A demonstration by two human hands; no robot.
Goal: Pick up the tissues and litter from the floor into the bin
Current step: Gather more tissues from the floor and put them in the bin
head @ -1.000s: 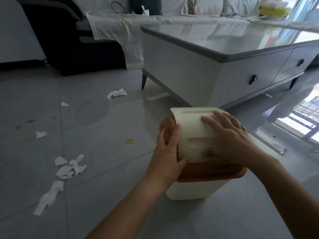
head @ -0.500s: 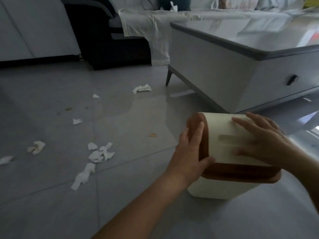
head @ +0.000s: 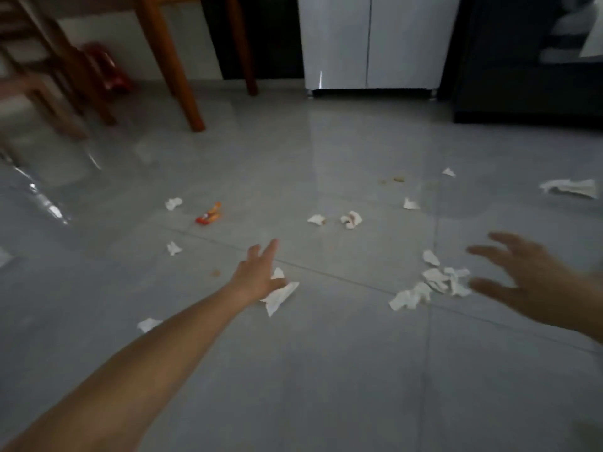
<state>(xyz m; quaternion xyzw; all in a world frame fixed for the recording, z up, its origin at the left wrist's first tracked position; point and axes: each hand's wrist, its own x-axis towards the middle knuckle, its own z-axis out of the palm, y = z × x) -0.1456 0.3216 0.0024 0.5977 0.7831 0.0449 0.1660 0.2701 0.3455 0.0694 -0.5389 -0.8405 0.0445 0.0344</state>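
White tissue scraps lie scattered over the grey tiled floor. My left hand reaches forward, fingers apart, right over a folded white tissue that shows beside its thumb. My right hand hovers open at the right, just beside a cluster of crumpled tissues. More tissues lie further out: a stained one, a small one, and a larger one at the far right. A red and orange wrapper lies left of centre. The bin is out of view.
Wooden table legs and a chair stand at the back left with a red object behind them. A white cabinet stands at the back centre, dark furniture at the back right.
Both hands have left the bin, which is gone from view. The view has swung left to the littered floor, and both hands now stretch out open over the tissues.
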